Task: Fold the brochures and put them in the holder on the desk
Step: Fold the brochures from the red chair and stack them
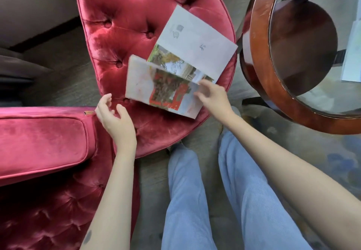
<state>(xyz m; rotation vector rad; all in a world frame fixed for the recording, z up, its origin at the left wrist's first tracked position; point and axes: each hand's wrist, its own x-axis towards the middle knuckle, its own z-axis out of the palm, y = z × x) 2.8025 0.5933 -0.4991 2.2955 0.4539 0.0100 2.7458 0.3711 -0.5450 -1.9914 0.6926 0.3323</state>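
Brochure (179,62) of white paper with red-and-green photo print, half open on the red tufted velvet seat (121,25), is pinched at its right edge by the right hand (213,95), the left hand (115,121) released just left; edges should be matched before the crease is pressed.

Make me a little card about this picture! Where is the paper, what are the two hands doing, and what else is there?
brochure: partly folded, lying on the red chair
right hand: holds the brochure's near flap by its edge
left hand: open, beside the brochure, holding nothing
round table: right of the chair, wooden rim, glass top
papers: lying on the table, at the picture's edge
holder: not in view
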